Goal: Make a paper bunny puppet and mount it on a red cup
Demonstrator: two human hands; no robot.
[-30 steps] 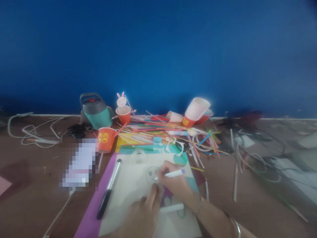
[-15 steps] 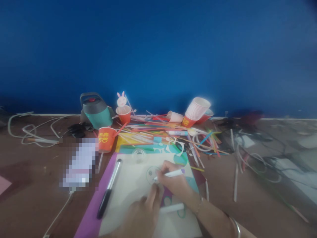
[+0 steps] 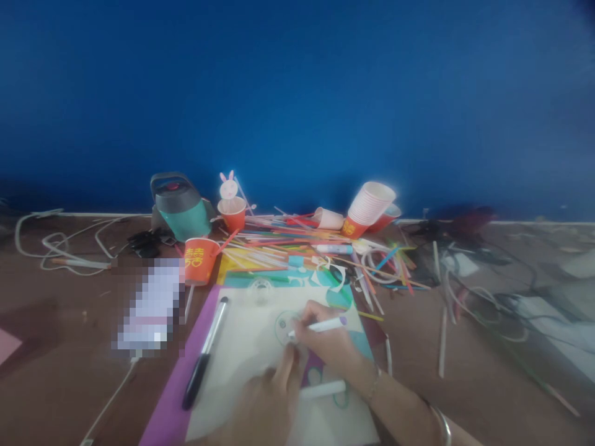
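My right hand (image 3: 320, 334) is closed around a slim white marker (image 3: 328, 324) with a purple end, its tip low over the right side of a round white paper piece (image 3: 281, 331). That piece has a green outline and a small dark eye-like mark. My left hand (image 3: 269, 396), somewhat blurred, has its fingertips together at the lower edge of the round piece. Both hands rest over a white sheet (image 3: 232, 371) lying on purple paper (image 3: 171, 396). A white pen cap or marker (image 3: 322, 389) lies between my hands. Left of them is a black-and-silver marker (image 3: 205, 353).
An orange paper cup (image 3: 199, 266), a teal flask (image 3: 183, 217) and a cup with a bunny-faced stick (image 3: 229, 189) stand behind to the left. Coloured straws (image 3: 279, 235) and stacked cups (image 3: 367, 207) line the back. A blurred-out device (image 3: 153, 303) lies left; cables (image 3: 493, 303) lie right.
Hardly anything differs. Both hands stay in place, with the marker at nearly the same spot on the round paper piece.
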